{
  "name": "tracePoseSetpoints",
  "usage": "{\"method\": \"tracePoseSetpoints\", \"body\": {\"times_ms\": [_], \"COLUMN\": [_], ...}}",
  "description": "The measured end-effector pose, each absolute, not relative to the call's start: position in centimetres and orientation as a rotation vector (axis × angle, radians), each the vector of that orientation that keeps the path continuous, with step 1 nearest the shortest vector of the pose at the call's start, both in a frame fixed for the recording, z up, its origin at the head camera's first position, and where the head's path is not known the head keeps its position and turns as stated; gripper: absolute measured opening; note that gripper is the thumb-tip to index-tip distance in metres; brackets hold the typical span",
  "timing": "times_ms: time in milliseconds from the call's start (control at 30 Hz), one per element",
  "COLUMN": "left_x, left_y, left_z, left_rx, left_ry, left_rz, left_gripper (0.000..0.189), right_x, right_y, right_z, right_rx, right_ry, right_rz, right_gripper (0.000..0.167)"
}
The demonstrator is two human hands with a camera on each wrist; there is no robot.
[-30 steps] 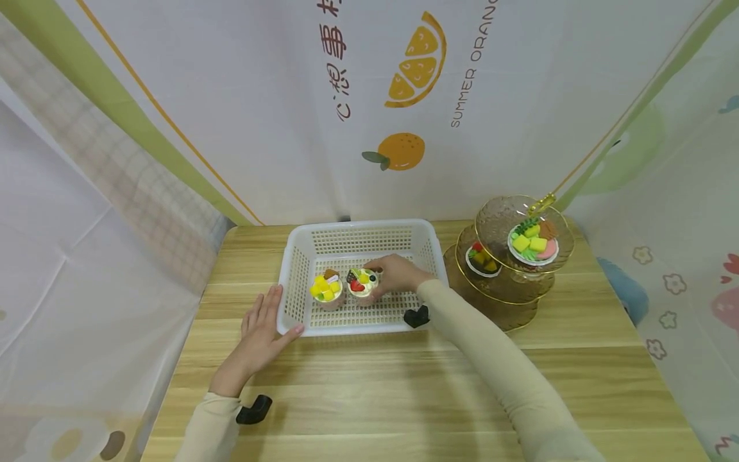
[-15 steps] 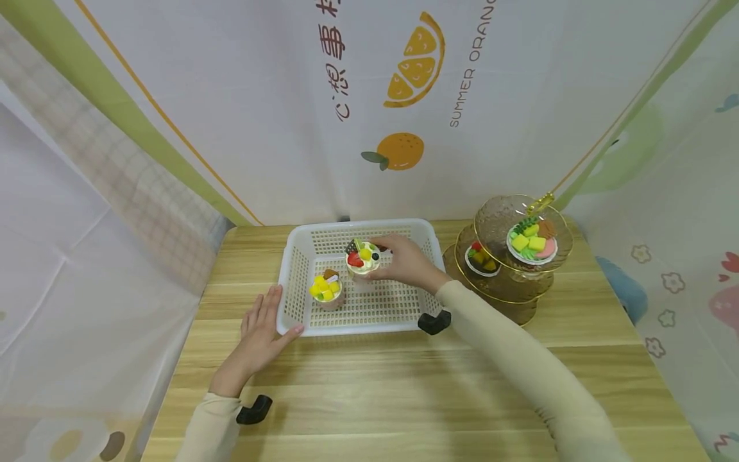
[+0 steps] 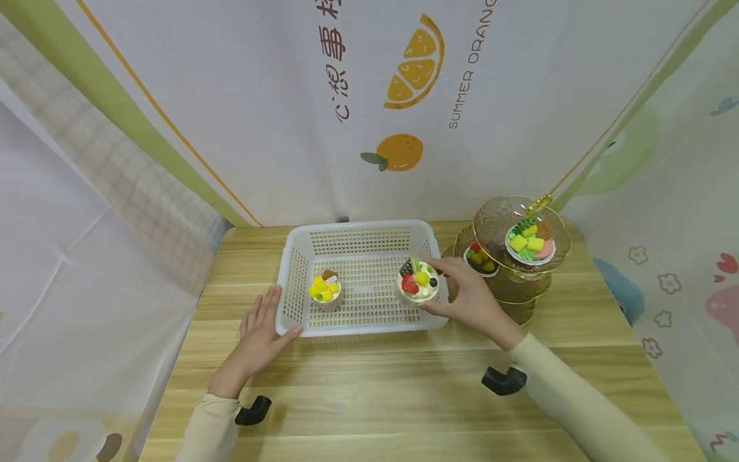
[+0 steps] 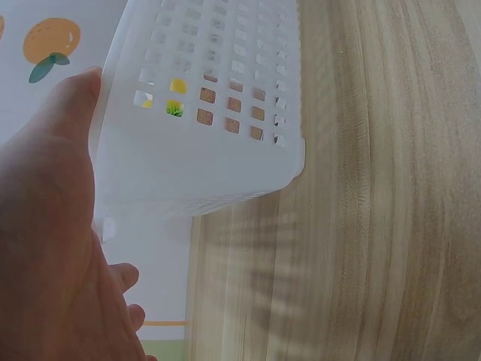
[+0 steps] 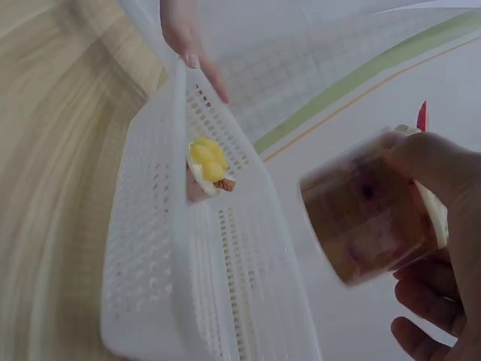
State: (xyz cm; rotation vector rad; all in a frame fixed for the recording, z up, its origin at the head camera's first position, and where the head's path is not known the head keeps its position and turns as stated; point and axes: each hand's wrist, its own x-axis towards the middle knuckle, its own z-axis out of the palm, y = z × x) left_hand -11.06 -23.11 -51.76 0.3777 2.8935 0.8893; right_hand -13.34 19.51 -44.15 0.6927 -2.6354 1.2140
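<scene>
My right hand [image 3: 470, 298] grips a dessert cup [image 3: 417, 284] between thumb and fingers, above the right end of the white plastic basket [image 3: 364, 332]. Strawberry, yellow fruit and a blueberry top its cream; the right wrist view shows the brownish cup wall [image 5: 368, 214] tilted and lifted over the basket rim. Inside the basket, toward the left, stands a second dessert cup [image 3: 326, 292] with yellow fruit cubes. My left hand [image 3: 258, 333] rests with straight fingers against the basket's left end, its thumb at the front corner. In the left wrist view, the thumb [image 4: 75, 101] touches the rim.
Right of the basket stands a tiered gold-rimmed stand [image 3: 514, 298]. On its top tier sits a fruit-topped dessert [image 3: 531, 244], and a darker one [image 3: 481, 260] sits on a tier below. A printed curtain [image 3: 277, 160] hangs behind the wooden table [image 3: 369, 398].
My right hand has lifted the strawberry-topped dessert cup from beside the yellow-topped one and carried it rightward to the basket's right end. The left hand has stayed in place.
</scene>
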Motion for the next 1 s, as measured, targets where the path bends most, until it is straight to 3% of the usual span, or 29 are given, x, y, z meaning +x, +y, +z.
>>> {"method": "tracePoseSetpoints", "body": {"times_ms": [467,1000], "left_x": [-11.2,-11.2], "left_y": [-23.3,-23.3], "left_z": [-51.3,-51.8], "left_rx": [0.373,0.366], "left_ry": [2.899,2.884], "left_rz": [0.861,0.851], "left_gripper": [0.095,0.095], "right_x": [-4.8,-6.6], "right_y": [27.1,27.5], "right_z": [-48.1,-54.7], "right_rx": [0.440,0.159], "right_ry": [-2.531,-2.476], "right_rz": [1.095,1.218], "right_gripper": [0.083,0.072]}}
